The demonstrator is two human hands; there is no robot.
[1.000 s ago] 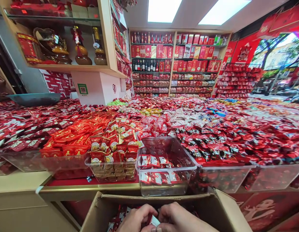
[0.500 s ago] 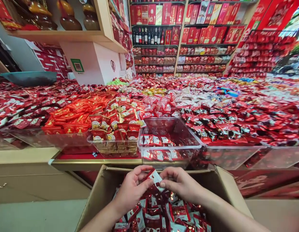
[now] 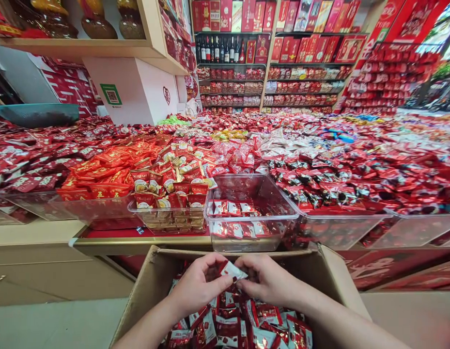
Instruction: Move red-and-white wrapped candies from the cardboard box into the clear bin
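Note:
Both my hands are over an open cardboard box point(image 3: 154, 278) full of small red-and-white candy packets point(image 3: 242, 322). My left hand point(image 3: 195, 286) and my right hand point(image 3: 270, 278) are closed in a pinch on a small bunch of red-and-white packets point(image 3: 232, 270) held between them, just above the pile. Right behind the box stands a clear plastic bin point(image 3: 283, 203), holding only a thin layer of the same packets at its near side.
A long counter point(image 3: 137, 242) carries clear bins heaped with red wrapped candies: a durian-candy bin point(image 3: 170, 213) left of the nearly empty one, darker packets point(image 3: 337, 194) to the right. Shelves of red boxes and bottles point(image 3: 268, 53) line the back wall. A teal tray point(image 3: 36, 114) sits far left.
The view tilted down, bringing the box contents into sight. My hands rose out of the box with packets, then dipped slightly and drew closer together.

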